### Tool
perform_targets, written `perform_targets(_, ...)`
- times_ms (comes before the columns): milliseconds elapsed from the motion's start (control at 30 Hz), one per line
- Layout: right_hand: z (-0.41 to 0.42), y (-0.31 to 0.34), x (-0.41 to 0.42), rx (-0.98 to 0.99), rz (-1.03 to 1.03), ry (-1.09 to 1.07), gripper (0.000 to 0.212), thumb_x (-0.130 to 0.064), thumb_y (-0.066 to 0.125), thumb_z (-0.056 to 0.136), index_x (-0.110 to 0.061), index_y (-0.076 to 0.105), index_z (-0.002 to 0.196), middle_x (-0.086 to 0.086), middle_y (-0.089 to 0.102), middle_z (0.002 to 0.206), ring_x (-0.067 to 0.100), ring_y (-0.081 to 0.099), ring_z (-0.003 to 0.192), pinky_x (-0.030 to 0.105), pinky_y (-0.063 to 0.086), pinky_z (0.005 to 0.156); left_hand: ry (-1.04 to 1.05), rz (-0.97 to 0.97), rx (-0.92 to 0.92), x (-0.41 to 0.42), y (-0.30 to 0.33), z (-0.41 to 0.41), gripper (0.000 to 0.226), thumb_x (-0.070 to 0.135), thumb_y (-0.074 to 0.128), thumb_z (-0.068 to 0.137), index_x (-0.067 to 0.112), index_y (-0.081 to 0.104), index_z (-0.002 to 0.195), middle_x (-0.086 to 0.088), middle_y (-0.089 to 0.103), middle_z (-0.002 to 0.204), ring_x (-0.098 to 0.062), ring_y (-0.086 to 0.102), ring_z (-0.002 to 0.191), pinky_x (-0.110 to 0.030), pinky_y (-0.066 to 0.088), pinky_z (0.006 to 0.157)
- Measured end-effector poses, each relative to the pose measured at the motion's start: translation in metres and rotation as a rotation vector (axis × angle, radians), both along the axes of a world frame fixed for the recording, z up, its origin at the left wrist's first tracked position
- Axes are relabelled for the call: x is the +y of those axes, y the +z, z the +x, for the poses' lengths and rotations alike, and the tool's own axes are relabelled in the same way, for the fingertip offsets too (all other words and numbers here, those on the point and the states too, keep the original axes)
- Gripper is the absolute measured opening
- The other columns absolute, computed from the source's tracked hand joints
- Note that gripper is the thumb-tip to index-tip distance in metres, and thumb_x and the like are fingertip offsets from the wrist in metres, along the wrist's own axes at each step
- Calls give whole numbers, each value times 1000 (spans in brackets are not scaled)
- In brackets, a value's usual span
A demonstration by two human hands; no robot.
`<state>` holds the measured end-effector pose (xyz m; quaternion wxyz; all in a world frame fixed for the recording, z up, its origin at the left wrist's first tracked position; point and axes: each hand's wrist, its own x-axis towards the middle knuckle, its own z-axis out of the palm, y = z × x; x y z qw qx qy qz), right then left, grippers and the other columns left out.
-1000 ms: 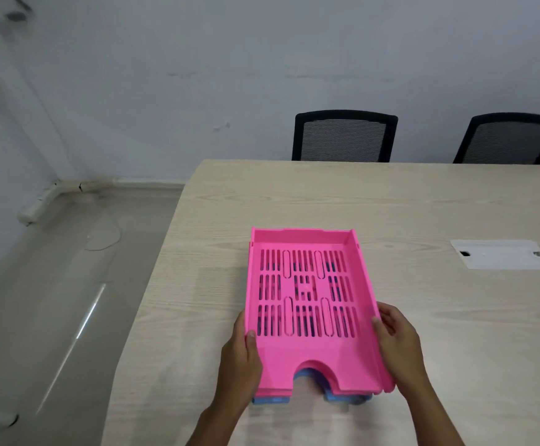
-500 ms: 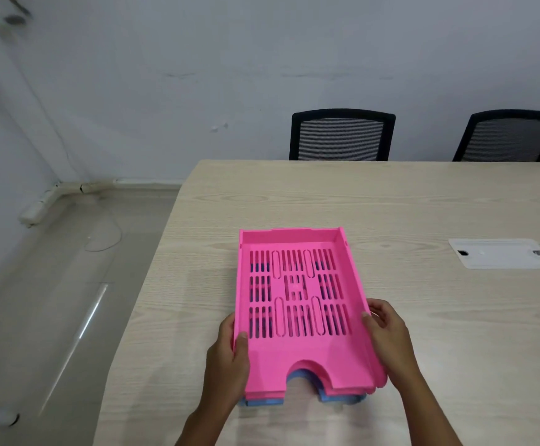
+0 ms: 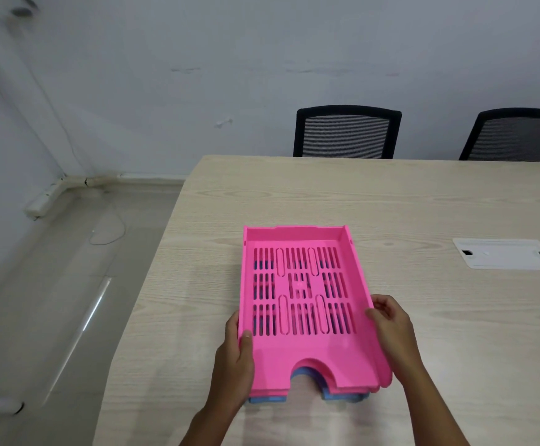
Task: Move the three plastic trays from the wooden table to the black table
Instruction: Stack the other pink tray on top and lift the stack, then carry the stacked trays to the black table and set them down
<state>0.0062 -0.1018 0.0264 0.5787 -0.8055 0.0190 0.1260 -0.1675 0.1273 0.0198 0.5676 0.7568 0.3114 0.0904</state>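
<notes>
A stack of plastic trays lies on the light wooden table [image 3: 423, 201]. The top one is a pink slotted tray [image 3: 304, 352] with a curved notch in its near edge. Under it a second pink edge shows, and a blue tray [image 3: 267, 400] peeks out at the bottom. My left hand [image 3: 234, 352] grips the stack's left side near the front, thumb on the rim. My right hand [image 3: 390, 329] holds the right side, fingers curled over the wall. The black table is not in view.
Two black mesh office chairs [image 3: 347, 132] [image 3: 516, 136] stand behind the table's far edge. A white cable cover plate [image 3: 506, 258] is set into the tabletop at the right. Bare floor [image 3: 69, 284] with a wall duct and loose cable lies to the left.
The stack of trays has shifted slightly to the left across the frames, with both hands staying on its sides. The grip looks the same.
</notes>
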Motion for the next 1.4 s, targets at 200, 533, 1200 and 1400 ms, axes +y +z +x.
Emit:
perform_targets(200, 4, -9, -2, 44, 94, -11, 12, -19, 62, 94, -26, 69, 101, 3, 72, 108, 19, 67, 94, 35, 52, 74, 40, -93, -33, 18, 1, 10, 22, 35, 46, 102, 53, 49, 114, 32, 71, 104, 4, 68, 96, -13, 54, 74)
perform_targets(533, 4, -21, -2, 648, 533, 147, 69, -60, 50, 92, -3, 65, 128, 27, 67, 122, 44, 67, 99, 56, 53, 93, 4, -732, -9, 35, -18, 37, 62, 54, 58, 86, 21, 56, 138, -16, 70, 128, -39, 64, 120, -63, 38, 111)
perform_targets(1200, -36, -14, 97, 869, 551, 625, 69, -49, 46, 96, 3, 47, 141, 25, 64, 116, 40, 66, 90, 47, 58, 80, 568, -866, -301, 23, -3, -111, 60, 40, 60, 88, 3, 55, 136, -30, 63, 125, -42, 63, 102, -52, 52, 89)
perform_targets(1400, -96, -4, 167, 880, 423, 868, 60, -50, 51, 91, -1, 60, 126, 25, 66, 114, 39, 67, 89, 47, 56, 82, 803, -796, -385, 31, 6, -195, 57, 36, 60, 87, 4, 56, 135, -35, 60, 131, -44, 64, 101, -52, 55, 83)
